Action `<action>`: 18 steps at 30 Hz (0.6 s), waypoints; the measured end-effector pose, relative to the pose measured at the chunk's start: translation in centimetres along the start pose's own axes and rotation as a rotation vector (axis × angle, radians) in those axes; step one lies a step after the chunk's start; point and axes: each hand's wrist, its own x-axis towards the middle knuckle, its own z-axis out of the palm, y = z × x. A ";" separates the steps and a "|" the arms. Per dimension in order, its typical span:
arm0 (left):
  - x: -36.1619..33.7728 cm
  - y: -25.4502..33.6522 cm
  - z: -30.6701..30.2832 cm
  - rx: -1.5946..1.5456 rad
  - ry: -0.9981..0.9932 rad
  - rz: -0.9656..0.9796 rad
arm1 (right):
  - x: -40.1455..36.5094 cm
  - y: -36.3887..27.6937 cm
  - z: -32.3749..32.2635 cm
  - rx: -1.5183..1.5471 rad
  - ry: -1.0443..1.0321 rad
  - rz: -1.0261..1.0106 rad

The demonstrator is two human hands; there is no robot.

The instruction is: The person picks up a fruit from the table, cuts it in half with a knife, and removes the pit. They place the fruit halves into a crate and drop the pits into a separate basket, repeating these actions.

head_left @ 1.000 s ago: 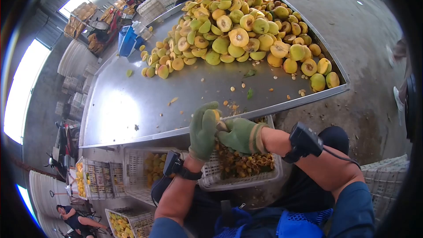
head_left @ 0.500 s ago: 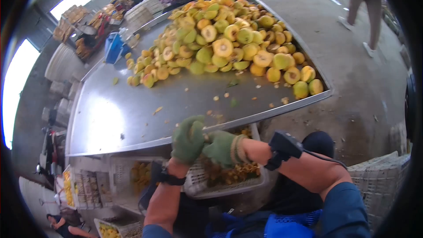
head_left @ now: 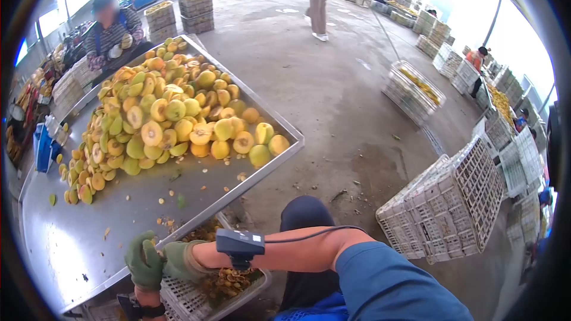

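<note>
My left hand [head_left: 143, 261], in a green glove, is closed at the near edge of the metal table [head_left: 131, 205]. My right hand [head_left: 182, 260], gloved alike, is closed right beside it, and the two meet at the fingers. What they hold, if anything, is too small or hidden to name. Beyond them on the table lies a large heap of halved yellow-green fruit [head_left: 151, 134], some with cut faces up, looking like peaches or apricots. Small pale bits [head_left: 169, 224] lie near the edge. Under my hands stands a white plastic crate [head_left: 238, 303] with brown-yellow scraps [head_left: 223, 282].
A stack of white crates [head_left: 440, 202] stands on the floor at my right. Farther off is another filled crate [head_left: 413, 92]. A co-worker [head_left: 113, 38] sits across the table; another person [head_left: 321, 0] walks behind. A blue container [head_left: 44, 145] sits at the table's left edge.
The view has swung to the right, so the table and my hands now appear farther left. My hands stay together at the table edge. The walking person is farther away.
</note>
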 end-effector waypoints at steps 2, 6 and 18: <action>0.3 0.3 -0.3 0.055 -0.014 0.081 | 0.0 0.1 0.0 0.005 -0.009 -0.002; 0.6 0.0 -0.6 0.116 -0.020 0.195 | -0.2 0.4 0.2 0.022 -0.033 0.002; 0.6 -0.9 -1.1 0.289 -0.129 0.427 | 0.4 0.1 0.5 -0.059 -0.031 -0.009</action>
